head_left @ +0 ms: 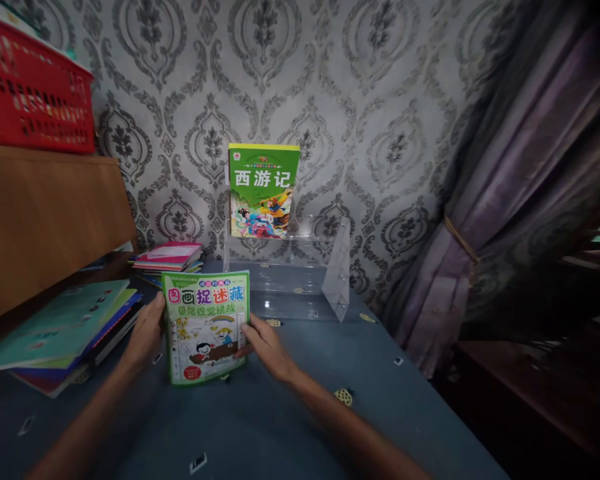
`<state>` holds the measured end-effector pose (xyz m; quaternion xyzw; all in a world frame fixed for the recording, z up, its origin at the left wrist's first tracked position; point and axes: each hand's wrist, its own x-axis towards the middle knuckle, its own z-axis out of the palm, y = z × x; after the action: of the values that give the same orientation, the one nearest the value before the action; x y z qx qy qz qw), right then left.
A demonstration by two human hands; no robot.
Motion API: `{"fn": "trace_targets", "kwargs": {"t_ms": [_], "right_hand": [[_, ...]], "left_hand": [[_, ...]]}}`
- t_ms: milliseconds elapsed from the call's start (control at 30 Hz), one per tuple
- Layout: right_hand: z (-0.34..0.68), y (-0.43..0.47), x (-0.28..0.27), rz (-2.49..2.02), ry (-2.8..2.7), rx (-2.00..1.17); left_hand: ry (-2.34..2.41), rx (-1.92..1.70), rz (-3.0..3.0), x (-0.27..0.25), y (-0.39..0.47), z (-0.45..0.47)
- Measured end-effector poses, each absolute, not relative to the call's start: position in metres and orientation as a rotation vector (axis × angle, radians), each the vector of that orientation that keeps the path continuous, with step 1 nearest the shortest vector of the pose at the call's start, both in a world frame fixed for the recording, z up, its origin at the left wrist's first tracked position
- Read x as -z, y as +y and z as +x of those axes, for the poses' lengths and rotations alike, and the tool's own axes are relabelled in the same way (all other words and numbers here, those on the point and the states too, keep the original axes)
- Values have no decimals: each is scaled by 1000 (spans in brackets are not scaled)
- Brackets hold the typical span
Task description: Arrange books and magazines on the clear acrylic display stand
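Forearms (pixel 340 413) lead to green-bordered cartoon book (pixel 207 328).

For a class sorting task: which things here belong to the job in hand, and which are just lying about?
Likely in the job:
- held picture book
- clear rack
- green book on it

Likely lying about:
- teal-topped stack
- pink-topped stack
- red basket

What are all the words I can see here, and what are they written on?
"图画捉迷藏": big title on the held picture book.
"极限视觉挑战": green letters under that title.
"西游记": white title on the green book in the clear rack.
Too small or blurred to read: other small print on both covers, including the red circle, and marks on the teal book.
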<state>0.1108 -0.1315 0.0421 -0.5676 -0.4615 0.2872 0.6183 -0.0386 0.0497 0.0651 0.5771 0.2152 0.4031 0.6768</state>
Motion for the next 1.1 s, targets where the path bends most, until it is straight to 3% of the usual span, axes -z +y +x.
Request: {"fn": "trace_targets", "kwargs": {"t_ms": [167, 400, 833, 1100], "right_hand": [[123, -117, -52, -1389, -1085, -595], [137, -110, -81, -1417, -1107, -456], [219, -97, -189, -1382, -1141, 273], [265, -86, -206, -1335, -1105, 304]], "left_hand": [[502, -740, 1599, -84, 81, -46], [560, -792, 1640, -118, 87, -28], [45, -1392, 1838, -229, 86, 70], [-42, -1349, 1882, -253, 92, 115]]}}
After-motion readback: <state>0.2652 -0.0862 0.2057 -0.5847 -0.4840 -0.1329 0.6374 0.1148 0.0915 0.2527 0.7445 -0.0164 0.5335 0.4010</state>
